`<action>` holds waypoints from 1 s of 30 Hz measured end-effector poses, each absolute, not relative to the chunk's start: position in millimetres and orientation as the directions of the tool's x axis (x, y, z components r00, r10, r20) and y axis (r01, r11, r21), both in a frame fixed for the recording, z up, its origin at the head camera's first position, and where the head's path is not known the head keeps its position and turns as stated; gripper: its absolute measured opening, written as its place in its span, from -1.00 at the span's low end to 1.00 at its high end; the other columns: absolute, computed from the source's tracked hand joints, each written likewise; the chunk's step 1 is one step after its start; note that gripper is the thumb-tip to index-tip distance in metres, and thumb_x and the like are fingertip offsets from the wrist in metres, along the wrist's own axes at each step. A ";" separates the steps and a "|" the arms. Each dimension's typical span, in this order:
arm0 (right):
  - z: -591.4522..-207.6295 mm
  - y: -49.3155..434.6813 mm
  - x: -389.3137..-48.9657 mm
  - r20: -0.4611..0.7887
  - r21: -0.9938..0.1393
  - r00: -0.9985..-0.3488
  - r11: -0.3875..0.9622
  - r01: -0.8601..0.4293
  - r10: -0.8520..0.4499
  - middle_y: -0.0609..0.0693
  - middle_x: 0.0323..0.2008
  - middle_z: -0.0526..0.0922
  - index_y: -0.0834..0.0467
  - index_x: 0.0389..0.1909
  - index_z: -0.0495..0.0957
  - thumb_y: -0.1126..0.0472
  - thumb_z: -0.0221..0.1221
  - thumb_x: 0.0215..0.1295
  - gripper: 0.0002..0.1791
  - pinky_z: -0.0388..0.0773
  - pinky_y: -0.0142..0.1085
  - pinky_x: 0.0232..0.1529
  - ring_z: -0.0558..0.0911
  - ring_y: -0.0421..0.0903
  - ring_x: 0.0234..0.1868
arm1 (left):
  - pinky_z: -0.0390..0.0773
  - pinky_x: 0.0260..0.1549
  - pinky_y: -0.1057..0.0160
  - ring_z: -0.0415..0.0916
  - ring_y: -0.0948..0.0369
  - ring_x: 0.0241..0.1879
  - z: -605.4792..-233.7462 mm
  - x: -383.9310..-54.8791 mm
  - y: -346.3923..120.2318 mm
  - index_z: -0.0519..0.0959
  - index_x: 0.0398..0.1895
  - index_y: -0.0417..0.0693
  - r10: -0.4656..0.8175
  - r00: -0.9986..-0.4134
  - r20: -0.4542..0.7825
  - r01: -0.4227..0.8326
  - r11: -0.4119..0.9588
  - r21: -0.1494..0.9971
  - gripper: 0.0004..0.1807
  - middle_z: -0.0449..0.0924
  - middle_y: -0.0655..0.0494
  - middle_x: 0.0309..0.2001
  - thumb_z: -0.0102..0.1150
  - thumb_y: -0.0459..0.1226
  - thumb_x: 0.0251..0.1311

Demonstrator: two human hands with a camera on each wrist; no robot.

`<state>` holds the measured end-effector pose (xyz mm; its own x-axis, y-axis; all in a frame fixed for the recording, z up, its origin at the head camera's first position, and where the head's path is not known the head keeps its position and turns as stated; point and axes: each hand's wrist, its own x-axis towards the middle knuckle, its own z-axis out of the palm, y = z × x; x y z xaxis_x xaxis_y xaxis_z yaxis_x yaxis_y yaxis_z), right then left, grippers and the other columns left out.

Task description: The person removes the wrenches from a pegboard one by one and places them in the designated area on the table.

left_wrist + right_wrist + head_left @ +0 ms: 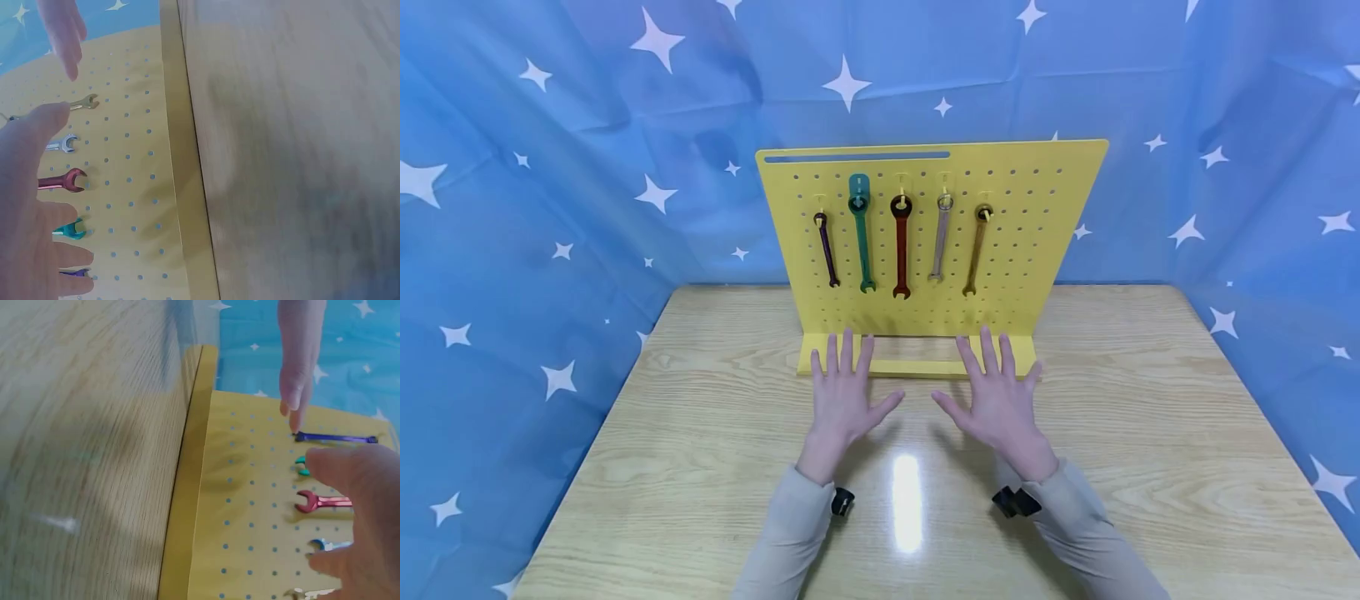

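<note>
Both hands hover over the table in front of a yellow pegboard, fingers spread and holding nothing. The left hand is before the board's left half, the right hand before its right half. From hooks on the board hang a small purple wrench, a green wrench, a red wrench, a silver wrench and a gold wrench, all with open ends down. In the left wrist view, fingers partly hide the green wrench and purple wrench.
The pegboard stands on a yellow base at the back of a light wooden table. A blue curtain with white stars surrounds the table's back and sides. Light glares off the tabletop between the forearms.
</note>
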<state>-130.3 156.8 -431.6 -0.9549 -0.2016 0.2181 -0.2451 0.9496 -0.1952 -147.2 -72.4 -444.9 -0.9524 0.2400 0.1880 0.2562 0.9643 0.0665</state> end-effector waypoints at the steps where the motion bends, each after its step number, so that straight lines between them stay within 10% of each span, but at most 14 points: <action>1: -431.3 156.8 -131.4 0.237 -0.190 -0.950 0.949 -0.250 -0.203 0.23 0.43 -0.03 0.07 0.43 0.08 -0.43 0.02 0.12 -0.03 -0.15 0.54 0.04 -0.04 0.31 0.40 | -0.14 0.30 -0.23 -0.22 -0.15 0.42 -444.9 -148.0 -73.3 -0.02 0.48 0.06 0.241 -0.950 0.199 0.259 0.963 0.074 0.04 -0.13 -0.17 0.45 -0.13 0.43 0.04; 12: -428.2 158.0 -161.0 0.553 -0.321 -0.818 0.867 -0.382 -0.156 0.33 0.15 0.41 0.33 0.21 0.33 0.10 0.26 0.15 -0.34 0.45 0.16 -0.18 0.43 0.30 0.08 | 0.29 0.15 -0.15 0.34 -0.21 0.15 -444.8 -176.8 -99.3 0.42 0.16 -0.29 0.198 -0.863 0.465 0.403 0.827 0.393 -0.38 0.42 -0.30 0.15 0.28 -0.10 0.09; 30: -407.3 162.6 -222.2 0.558 -0.747 -0.818 0.515 -0.420 0.141 0.32 -0.16 0.55 0.45 -0.02 0.44 0.42 0.21 0.16 -0.64 0.53 -0.06 -0.21 0.56 0.18 -0.14 | 0.53 -0.23 0.28 0.56 -0.02 -0.27 -441.5 -244.3 -161.0 0.58 -0.20 -0.41 -0.244 -0.912 0.329 0.210 0.410 0.887 -0.82 0.62 -0.27 -0.26 0.14 -0.44 0.17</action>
<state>-222.2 162.6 -407.3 -0.8179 0.1414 0.5577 -0.4203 0.5151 -0.7470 -244.3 -161.0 -441.5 -0.9123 -0.2439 0.3289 0.2102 0.4103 0.8874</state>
